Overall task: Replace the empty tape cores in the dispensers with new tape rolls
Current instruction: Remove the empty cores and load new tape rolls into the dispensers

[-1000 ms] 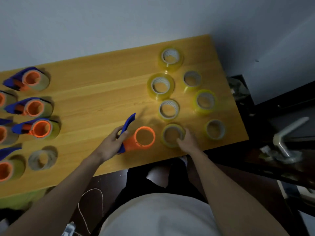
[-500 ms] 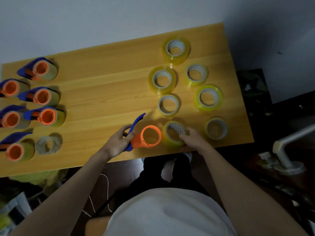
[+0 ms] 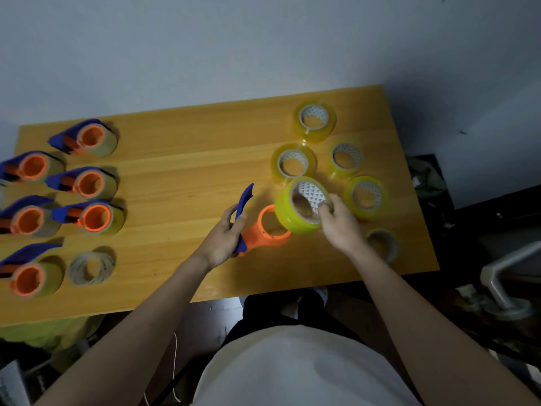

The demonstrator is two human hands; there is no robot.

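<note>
My left hand [image 3: 224, 237] grips the blue handle of an orange-and-blue tape dispenser [image 3: 257, 230] near the table's front edge; its orange drum is bare. My right hand [image 3: 341, 225] holds a yellow tape roll [image 3: 295, 212] lifted and tilted just above and to the right of that drum, fingers hooked into its core. Several more yellow rolls [image 3: 314, 120] lie flat behind and to the right. An empty clear tape core [image 3: 91, 268] lies at the front left.
Several dispensers [image 3: 93, 218] loaded with tape stand in rows at the table's left end. The wooden table [image 3: 181, 177] meets a grey wall behind. A white lever-like object [image 3: 509, 276] sits off the table's right end, below dark furniture.
My right hand has picked the front yellow roll up off the table and tilted it over the orange drum. My left hand keeps its hold on the dispenser.
</note>
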